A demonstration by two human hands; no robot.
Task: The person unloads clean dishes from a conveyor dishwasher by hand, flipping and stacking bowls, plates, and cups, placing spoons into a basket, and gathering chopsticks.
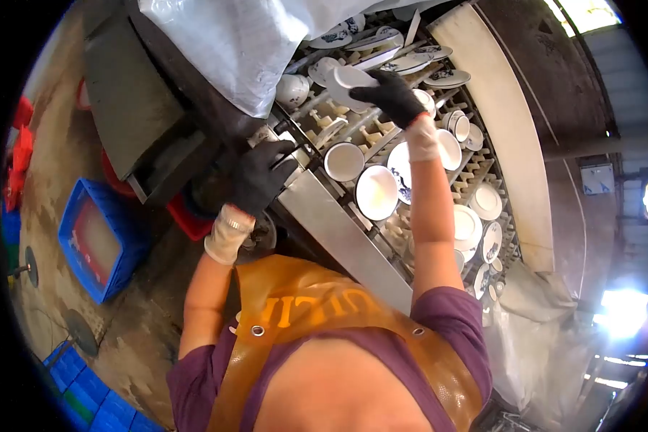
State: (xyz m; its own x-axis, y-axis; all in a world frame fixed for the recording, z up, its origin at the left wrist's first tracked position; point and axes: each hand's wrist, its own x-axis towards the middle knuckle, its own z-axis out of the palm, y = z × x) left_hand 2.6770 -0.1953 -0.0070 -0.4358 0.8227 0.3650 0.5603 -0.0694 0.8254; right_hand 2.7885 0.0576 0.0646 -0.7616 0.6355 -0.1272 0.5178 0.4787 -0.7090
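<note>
My right hand (392, 99), in a black glove, reaches over the dish rack conveyor (371, 137). Its fingers are closed on the rim of a white bowl (344, 81), which is tilted among other dishes. My left hand (261, 176), also black-gloved, rests by the conveyor's metal edge (338, 230) with its fingers apart and nothing visible in them. Below the right hand, a round white bowl (344, 162) and a larger white bowl (376, 193) sit on the pegs. A blue-patterned plate (400, 173) is partly hidden behind my right forearm.
Patterned plates (410, 63) stand at the conveyor's far end, near a plastic sheet (227, 50). More bowls and saucers (487, 201) lie to the right. On the floor at left is a blue crate (68, 230), with a red basin (189, 219) beside the machine.
</note>
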